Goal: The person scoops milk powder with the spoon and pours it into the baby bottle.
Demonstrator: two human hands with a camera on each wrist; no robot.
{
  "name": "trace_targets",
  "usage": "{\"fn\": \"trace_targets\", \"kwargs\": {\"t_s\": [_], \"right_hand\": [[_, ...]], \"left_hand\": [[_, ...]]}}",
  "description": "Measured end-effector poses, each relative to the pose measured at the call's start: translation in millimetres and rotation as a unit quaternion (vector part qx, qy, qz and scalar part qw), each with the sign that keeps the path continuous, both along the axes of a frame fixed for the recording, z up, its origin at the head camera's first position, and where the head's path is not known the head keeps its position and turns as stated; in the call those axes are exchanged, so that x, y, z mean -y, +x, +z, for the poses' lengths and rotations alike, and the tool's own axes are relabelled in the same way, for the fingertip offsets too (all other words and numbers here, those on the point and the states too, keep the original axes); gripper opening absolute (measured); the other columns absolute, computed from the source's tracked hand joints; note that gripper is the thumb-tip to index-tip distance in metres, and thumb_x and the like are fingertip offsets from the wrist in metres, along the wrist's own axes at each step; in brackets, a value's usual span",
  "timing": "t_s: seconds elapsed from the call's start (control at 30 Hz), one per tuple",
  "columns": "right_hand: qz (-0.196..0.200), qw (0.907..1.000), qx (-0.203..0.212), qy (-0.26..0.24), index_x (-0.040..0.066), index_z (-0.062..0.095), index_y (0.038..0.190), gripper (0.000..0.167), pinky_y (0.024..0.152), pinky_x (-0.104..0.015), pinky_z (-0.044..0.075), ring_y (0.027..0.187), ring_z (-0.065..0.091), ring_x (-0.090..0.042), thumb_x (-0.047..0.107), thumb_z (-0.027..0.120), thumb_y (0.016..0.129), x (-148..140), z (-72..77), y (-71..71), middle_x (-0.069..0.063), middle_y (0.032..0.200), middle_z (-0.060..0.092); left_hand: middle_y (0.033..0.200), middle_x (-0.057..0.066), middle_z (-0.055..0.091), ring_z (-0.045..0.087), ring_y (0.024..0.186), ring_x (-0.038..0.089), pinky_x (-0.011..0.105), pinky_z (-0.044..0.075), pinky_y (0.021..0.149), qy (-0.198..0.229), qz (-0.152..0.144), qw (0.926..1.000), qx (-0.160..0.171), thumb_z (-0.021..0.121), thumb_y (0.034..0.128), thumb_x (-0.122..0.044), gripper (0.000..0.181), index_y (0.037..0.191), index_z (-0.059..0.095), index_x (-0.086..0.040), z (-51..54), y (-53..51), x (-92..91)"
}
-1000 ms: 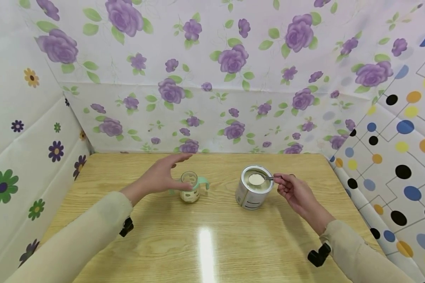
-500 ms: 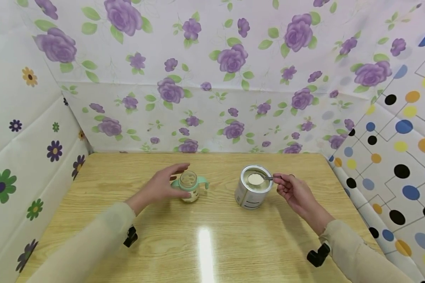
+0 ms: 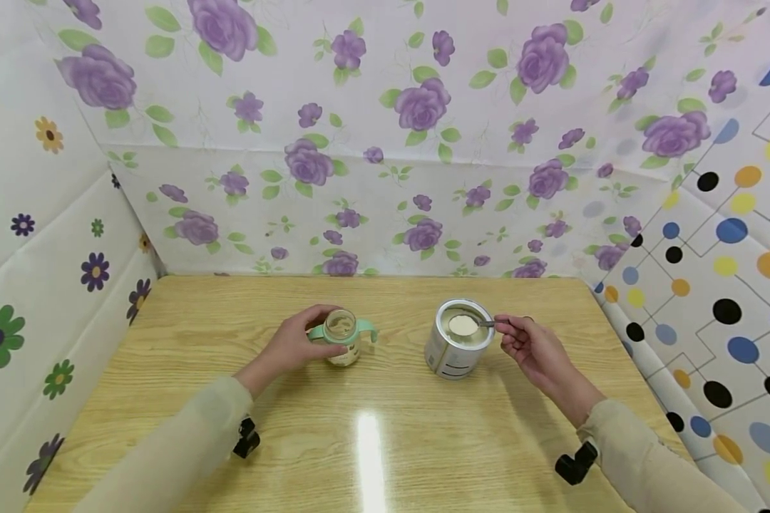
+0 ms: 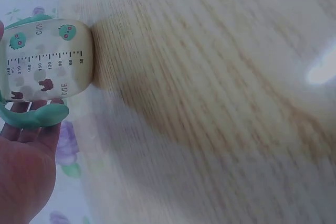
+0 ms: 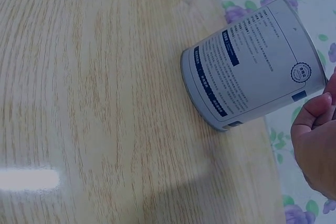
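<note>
Powder was being spooned out, with the bottle steadied at the same time. The right hand pinched the spoon by its handle between thumb and fingers, and the spoon's bowl, heaped with pale powder, lay level within the mouth of the can. The left hand had the bottle in its grasp, thumb across the front and fingers round behind, near one of the two green handles.

The next move seemed to call for keeping the spoon level while it cleared the can's rim and crossed to the bottle's mouth, which was narrower than the can's; a tilt on the way could spill the heap.

The can stood upright on the tabletop, lid off, to the right of the bottle and well apart from it. How much powder it held below the spoon could not be told. The bottle stood upright too, with its mouth uncovered and a scale printed on its side. Its wall looked pale cream in the left wrist view, but whether that was liquid, powder or only the wall's own tint was unclear.
</note>
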State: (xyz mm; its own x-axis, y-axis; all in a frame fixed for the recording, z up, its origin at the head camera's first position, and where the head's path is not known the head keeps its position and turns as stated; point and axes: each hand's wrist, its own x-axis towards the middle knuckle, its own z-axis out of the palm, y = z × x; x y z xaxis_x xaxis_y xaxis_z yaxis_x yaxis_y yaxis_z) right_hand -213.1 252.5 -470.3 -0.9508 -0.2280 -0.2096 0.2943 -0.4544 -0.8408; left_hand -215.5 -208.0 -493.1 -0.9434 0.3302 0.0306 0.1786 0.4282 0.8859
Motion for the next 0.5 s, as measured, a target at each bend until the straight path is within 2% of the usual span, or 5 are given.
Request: {"fn": "trace_targets", "kwargs": {"t_s": [0.33, 0.5], "right_hand": [[-0.002, 1.0, 0.002, 0.0, 0.005, 0.082, 0.105, 0.045, 0.074, -0.021, 0.056, 0.074, 0.068, -0.007, 0.013, 0.039, 0.118, 1, 3.5, 1.7, -0.001, 0.091, 0.081], [-0.002, 0.9997, 0.006, -0.022, 0.003, 0.081, 0.106, 0.047, 0.075, -0.021, 0.056, 0.074, 0.068, -0.007, 0.014, 0.037, 0.118, 1, 10.5, -0.2, -0.002, 0.091, 0.081]], "left_hand": [[0.144, 0.009, 0.066, 0.057, 0.138, 0.035, 0.058, 0.046, 0.115, 0.003, 0.005, 1.0, -0.003, 0.093, 0.0865, -0.031, 0.071, 0.149, 0.062, -0.018, -1.1, 2.0, -0.3], [0.142, 0.007, 0.067, 0.059, 0.137, 0.033, 0.058, 0.047, 0.114, 0.002, 0.005, 1.0, -0.004, 0.093, 0.0863, -0.033, 0.07, 0.148, 0.062, -0.019, -1.5, 2.0, -0.3]]}}
